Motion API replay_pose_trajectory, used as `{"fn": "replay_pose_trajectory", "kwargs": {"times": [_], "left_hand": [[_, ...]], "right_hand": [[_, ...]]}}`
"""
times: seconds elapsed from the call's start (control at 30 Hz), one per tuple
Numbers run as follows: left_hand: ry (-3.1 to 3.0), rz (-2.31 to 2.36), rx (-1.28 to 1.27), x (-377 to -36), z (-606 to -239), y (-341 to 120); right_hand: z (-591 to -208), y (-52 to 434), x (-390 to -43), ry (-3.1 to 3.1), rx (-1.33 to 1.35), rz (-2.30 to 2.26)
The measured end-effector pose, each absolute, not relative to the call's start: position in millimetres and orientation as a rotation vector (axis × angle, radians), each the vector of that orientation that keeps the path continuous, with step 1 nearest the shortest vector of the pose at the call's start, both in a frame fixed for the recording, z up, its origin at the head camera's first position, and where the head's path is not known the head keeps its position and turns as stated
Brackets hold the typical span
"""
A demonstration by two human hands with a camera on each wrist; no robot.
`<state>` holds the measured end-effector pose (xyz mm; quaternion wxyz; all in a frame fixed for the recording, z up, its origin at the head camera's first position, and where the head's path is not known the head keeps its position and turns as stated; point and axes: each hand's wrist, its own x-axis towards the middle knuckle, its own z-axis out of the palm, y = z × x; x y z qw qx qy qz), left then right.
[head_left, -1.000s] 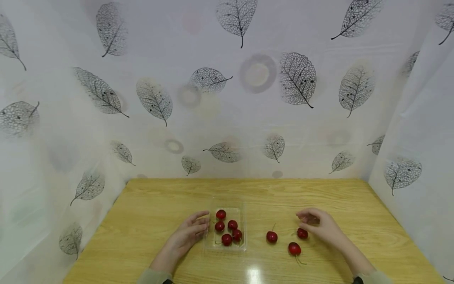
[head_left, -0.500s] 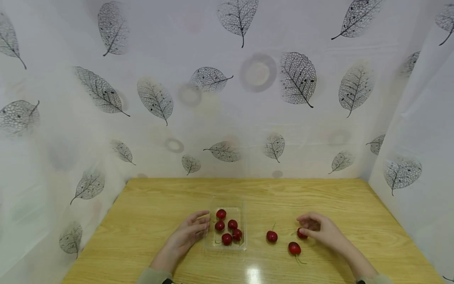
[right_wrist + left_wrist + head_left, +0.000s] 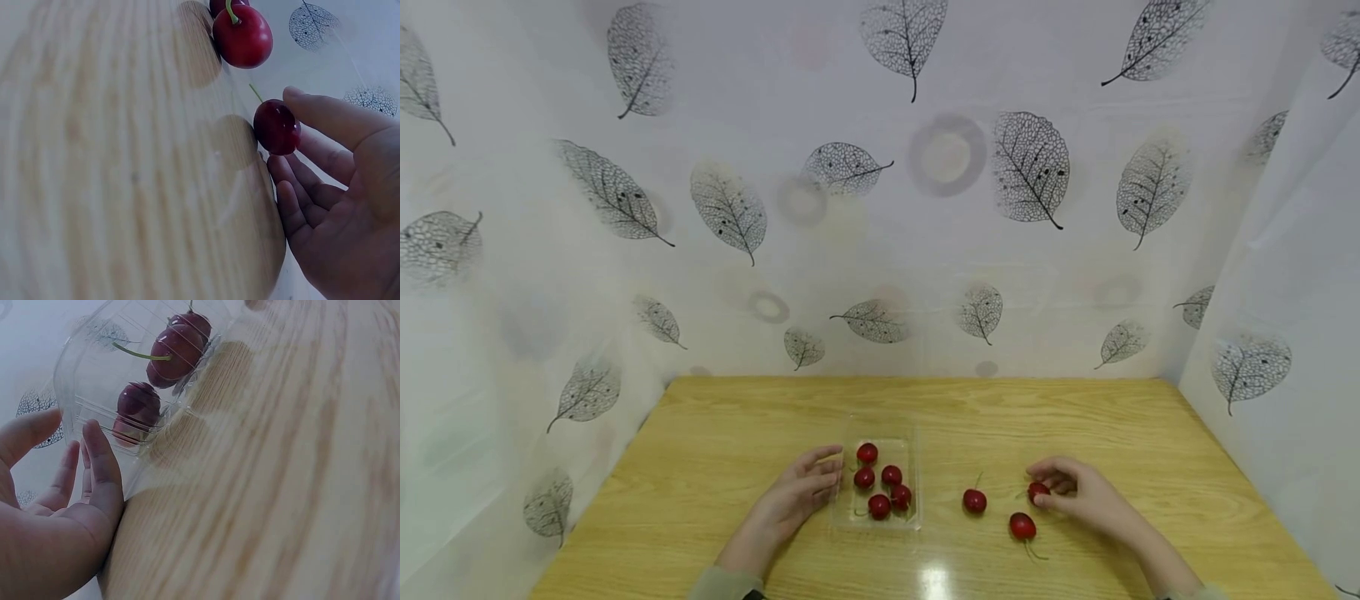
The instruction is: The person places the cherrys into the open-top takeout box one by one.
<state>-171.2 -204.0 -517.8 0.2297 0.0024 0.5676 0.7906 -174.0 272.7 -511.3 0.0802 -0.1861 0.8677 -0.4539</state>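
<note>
A clear plastic container (image 3: 880, 432) with several dark red cherries in it stands on the table. My left hand (image 3: 797, 493) rests at its left side, fingers extended; in the left wrist view the fingertips touch the clear wall (image 3: 78, 381). Over on the right, my right hand (image 3: 1093, 498) pinches a cherry (image 3: 1037, 492) between thumb and fingers, low at the table. The right wrist view shows this cherry (image 3: 276, 127) with a short green stem, the thumb on one side and fingers on the other. Two more loose cherries lie close by, one left (image 3: 974, 501) and one nearer (image 3: 1022, 526).
The wooden table (image 3: 737, 417) has a light grain and a bright reflection near its front. White sheeting (image 3: 880, 250) printed with dark leaf skeletons rises behind it and along both sides.
My right hand has lowered slightly, and its thumb and fingers have closed in around the cherry. The left hand, the container and the other cherries stay in place.
</note>
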Motion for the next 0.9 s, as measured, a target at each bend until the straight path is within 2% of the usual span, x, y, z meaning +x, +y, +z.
{"fn": "replay_pose_trajectory", "kwargs": {"times": [0.37, 0.9], "left_hand": [[1.557, 2.177, 0.009, -169.9, -518.4, -203.6], [1.557, 2.179, 0.02, -169.7, -519.6, -203.9]], "right_hand": [[-516.5, 274.4, -173.8, 2.613, -0.693, -1.387], [-510.2, 272.2, -171.6, 2.597, -0.541, -1.343]]}}
